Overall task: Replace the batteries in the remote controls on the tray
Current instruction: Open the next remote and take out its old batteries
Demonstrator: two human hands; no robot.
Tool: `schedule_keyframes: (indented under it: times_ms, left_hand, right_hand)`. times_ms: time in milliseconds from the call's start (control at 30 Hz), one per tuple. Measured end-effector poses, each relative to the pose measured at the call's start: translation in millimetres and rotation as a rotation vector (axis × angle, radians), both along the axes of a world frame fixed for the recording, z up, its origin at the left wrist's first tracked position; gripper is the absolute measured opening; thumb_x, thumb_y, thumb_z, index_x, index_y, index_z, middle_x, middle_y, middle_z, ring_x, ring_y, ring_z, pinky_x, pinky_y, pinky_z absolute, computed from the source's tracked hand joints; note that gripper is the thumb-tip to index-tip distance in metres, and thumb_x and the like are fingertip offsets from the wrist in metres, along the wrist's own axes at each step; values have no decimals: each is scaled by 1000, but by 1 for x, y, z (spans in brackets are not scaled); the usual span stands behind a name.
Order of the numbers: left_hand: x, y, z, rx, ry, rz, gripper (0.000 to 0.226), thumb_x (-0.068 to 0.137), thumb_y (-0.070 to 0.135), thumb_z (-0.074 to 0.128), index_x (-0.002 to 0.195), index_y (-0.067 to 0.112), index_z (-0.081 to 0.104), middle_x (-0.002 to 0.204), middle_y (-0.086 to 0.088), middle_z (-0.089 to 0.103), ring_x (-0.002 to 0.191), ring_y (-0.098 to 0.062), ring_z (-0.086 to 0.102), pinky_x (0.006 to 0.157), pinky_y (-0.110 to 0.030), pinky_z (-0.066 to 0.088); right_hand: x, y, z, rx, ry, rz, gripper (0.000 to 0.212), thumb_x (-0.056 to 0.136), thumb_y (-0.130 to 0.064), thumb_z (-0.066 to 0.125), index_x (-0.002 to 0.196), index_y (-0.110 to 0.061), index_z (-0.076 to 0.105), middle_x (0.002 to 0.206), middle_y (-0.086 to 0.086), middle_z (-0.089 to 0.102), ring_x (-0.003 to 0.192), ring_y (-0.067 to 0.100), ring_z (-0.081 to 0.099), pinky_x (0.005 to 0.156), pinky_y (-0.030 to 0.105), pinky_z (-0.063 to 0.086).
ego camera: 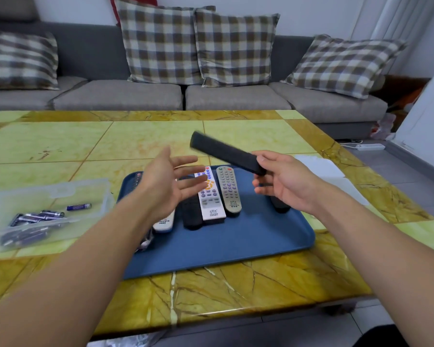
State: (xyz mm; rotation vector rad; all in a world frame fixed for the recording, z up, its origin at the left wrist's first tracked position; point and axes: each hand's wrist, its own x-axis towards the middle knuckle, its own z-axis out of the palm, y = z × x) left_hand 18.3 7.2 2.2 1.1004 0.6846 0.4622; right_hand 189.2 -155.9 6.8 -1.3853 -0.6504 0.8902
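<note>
Work looks barely begun: my right hand [283, 182] grips one black remote [226, 152]; left hand [168, 182] open; other remotes [212, 196] beneath fingers.

Remotes and batteries on a table

A black remote [226, 152] is up in the air; more remotes [211, 194] lie side by side on the blue tray [248, 241]; batteries [39, 216] lie left.

No text, brand or number can be read. The white remote [209, 196], just beyond the left hand's [169, 186] fingertips, carries a small printed mark near its lower end, too blurred to make out. The silver remote [229, 190], between the fingertips of both hands, bears a similar unreadable mark at its foot. Button legends on both are indistinct. The batteries [39, 216] show dark wrappers with illegible print.
</note>
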Motion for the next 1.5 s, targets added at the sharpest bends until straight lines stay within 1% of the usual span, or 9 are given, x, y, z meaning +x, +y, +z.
schedule_keyframes:
  times_ms: [67, 233, 400, 833, 1000, 1200, 1300, 1433, 1500]
  left_hand:
    - [-13, 6, 9, -220, -37, -242, 79, 101, 65, 23, 126, 0, 60, 123, -25, 68, 110, -40, 68, 82, -46, 62]
    - [-18, -29, 8, 170, 194, -512, 33, 106, 29, 46, 121, 3, 60, 99, -14, 75, 77, -24, 72, 61, -32, 61]
    - [-11, -47, 1, 194, 131, -307, 25, 107, 29, 44, 104, 8, 57, 72, -7, 69, 59, -21, 67, 55, -32, 58]
    - [-3, -32, -3, 290, 208, -139, 26, 105, 37, 46, 94, 15, 54, 63, -6, 54, 44, -17, 43, 44, -25, 39]
    - [-2, -34, -10, 266, 261, -118, 26, 106, 35, 46, 102, 10, 53, 70, -7, 54, 47, -15, 48, 42, -24, 45]
    - [-13, -5, -3, 272, 220, 128, 37, 103, 44, 49, 99, 9, 61, 65, -7, 58, 44, -17, 50, 41, -24, 46]
    - [-21, 1, -1, 257, 229, 76, 51, 100, 53, 49, 89, 7, 69, 61, -7, 61, 46, -19, 54, 45, -26, 48]
    - [-24, -4, -6, 291, 205, -46, 50, 102, 49, 49, 98, 4, 70, 63, -9, 65, 50, -21, 58, 48, -28, 50]
    - [-23, -6, -9, 327, 190, -85, 45, 104, 43, 47, 103, 4, 68, 66, -10, 67, 51, -20, 60, 47, -28, 51]
  right_hand:
    - [-4, 7, -4, 21, -49, 4, 23, 104, -16, 48, 111, -10, 69, 87, 8, 59, 60, 16, 53, 54, 25, 51]
    - [-23, 29, -13, 60, -210, -69, 19, 99, -13, 57, 111, -2, 67, 82, 8, 62, 54, 13, 54, 48, 21, 49]
    - [-42, 47, -12, 136, -264, -148, 20, 89, -8, 71, 107, 0, 69, 84, 8, 71, 65, 9, 66, 59, 21, 54]
    - [-55, 60, -18, 64, -336, -232, 20, 87, -20, 75, 107, -18, 72, 87, 2, 73, 74, 12, 69, 70, 27, 59]
    - [-53, 65, -14, 86, -254, -196, 15, 86, -12, 75, 100, -11, 71, 85, -1, 70, 68, -2, 64, 61, 13, 48]
    - [-33, 72, -22, 9, 150, -425, 6, 85, -5, 75, 86, -4, 69, 83, 12, 68, 58, 17, 57, 49, 21, 48]
    - [-29, 68, -33, -159, 2, -279, 5, 84, -1, 75, 85, -1, 70, 91, 14, 70, 69, 19, 66, 57, 21, 57]
    - [-30, 66, -36, -279, -806, -231, 14, 80, -7, 78, 92, -11, 72, 91, 1, 71, 73, 14, 67, 70, 24, 55]
    - [-35, 65, -27, -140, -949, -301, 16, 78, -4, 75, 90, -13, 69, 85, -1, 70, 74, 13, 65, 70, 22, 54]
